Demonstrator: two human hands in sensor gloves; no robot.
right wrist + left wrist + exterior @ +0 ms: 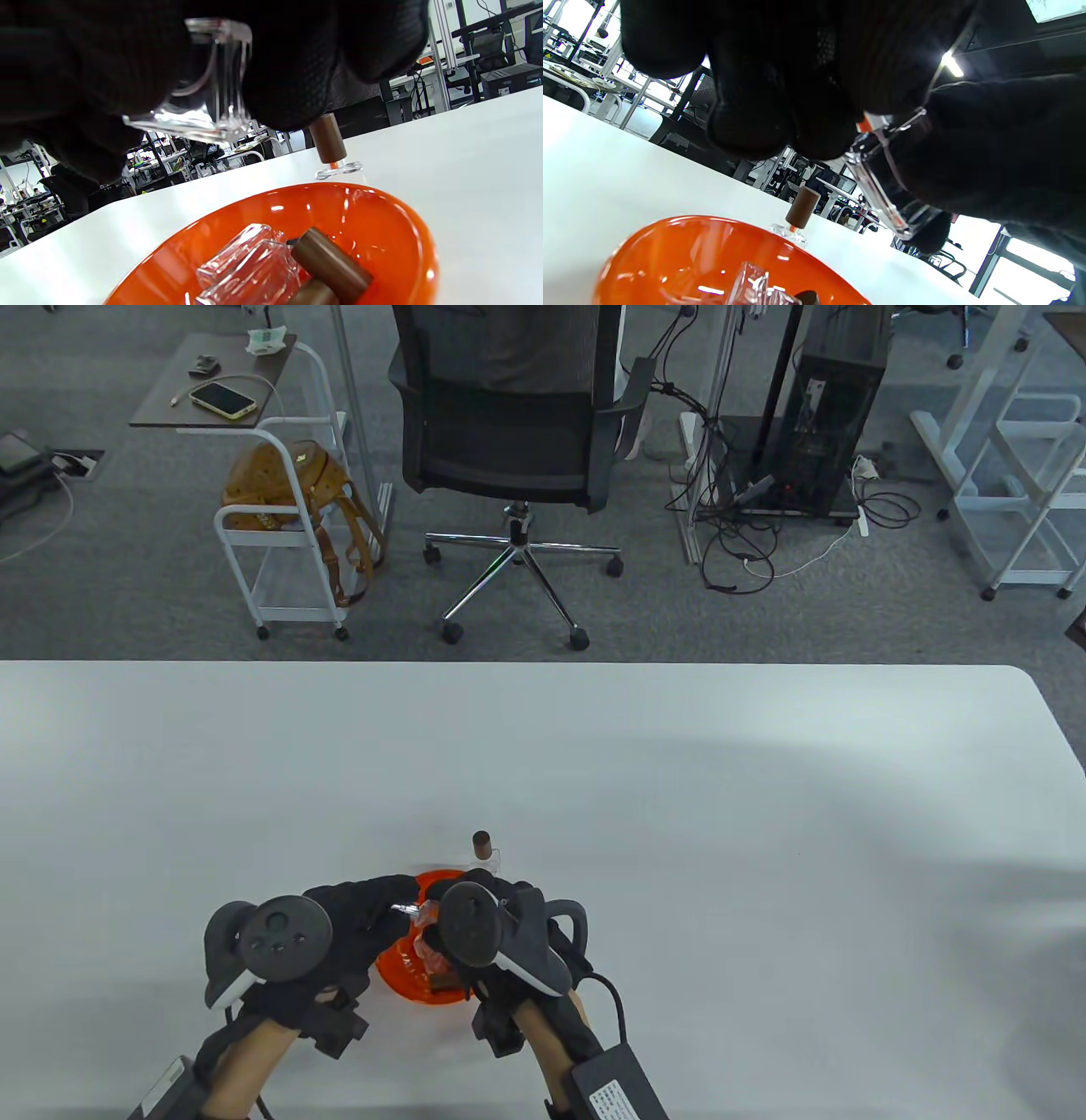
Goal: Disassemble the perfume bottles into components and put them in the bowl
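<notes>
Both gloved hands hold one clear glass perfume bottle (882,182) just above the orange bowl (399,971). My right hand (462,903) grips its glass body (212,97). My left hand (382,903) pinches the bottle's orange and silver spray top (869,123), fingers (755,118) curled round it. In the bowl (382,237) lie a clear glass bottle body (250,267) and two brown caps (331,262). Another small bottle with a brown cap (483,847) stands upright on the table just behind the bowl, also seen as the capped bottle (328,142).
The white table (679,814) stretches wide on all sides of the bowl. Beyond its far edge stand a black office chair (509,415), a white trolley with a brown bag (284,487) and a computer tower with cables (836,398).
</notes>
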